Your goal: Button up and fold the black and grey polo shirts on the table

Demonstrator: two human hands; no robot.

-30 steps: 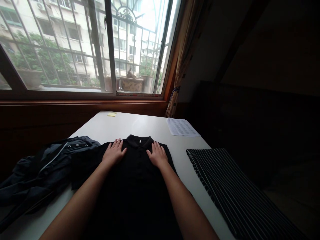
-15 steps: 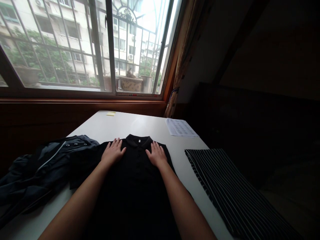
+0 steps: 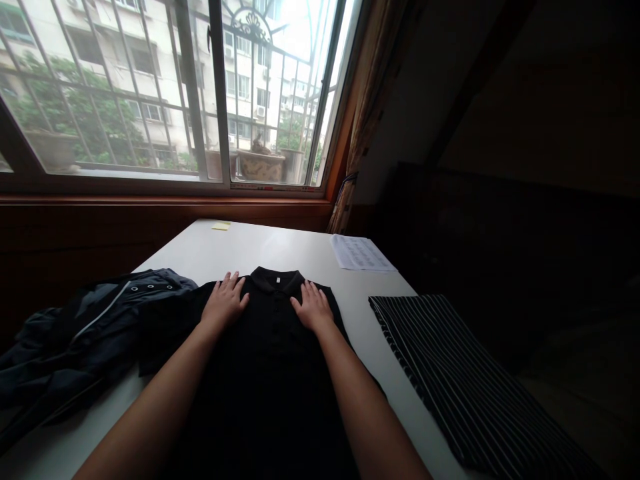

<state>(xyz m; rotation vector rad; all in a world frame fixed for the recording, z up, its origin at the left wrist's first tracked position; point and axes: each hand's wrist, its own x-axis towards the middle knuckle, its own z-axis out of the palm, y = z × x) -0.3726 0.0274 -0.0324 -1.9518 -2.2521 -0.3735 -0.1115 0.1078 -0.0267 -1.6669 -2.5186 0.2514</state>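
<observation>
A black polo shirt (image 3: 273,373) lies spread out front side up on the white table (image 3: 280,247), its collar toward the window. My left hand (image 3: 224,300) rests flat on the shirt's left shoulder area, fingers stretched out and slightly apart. On the other side of the collar, my right hand (image 3: 313,305) lies flat on the shirt with its fingers extended. Neither hand grips the fabric. The shirt's lower part runs between my forearms and fades into shadow.
A rumpled dark garment (image 3: 105,320) with eyelets and a pale stripe lies at the left, against the shirt's sleeve. At right is a folded striped cloth (image 3: 465,373). Printed papers (image 3: 360,253) and a yellow sticky note (image 3: 221,226) lie toward the far edge, below the window (image 3: 225,190).
The view has shifted very slightly. Both hands stay flat on the shirt in nearly the same place, and the shirt lies as before.
</observation>
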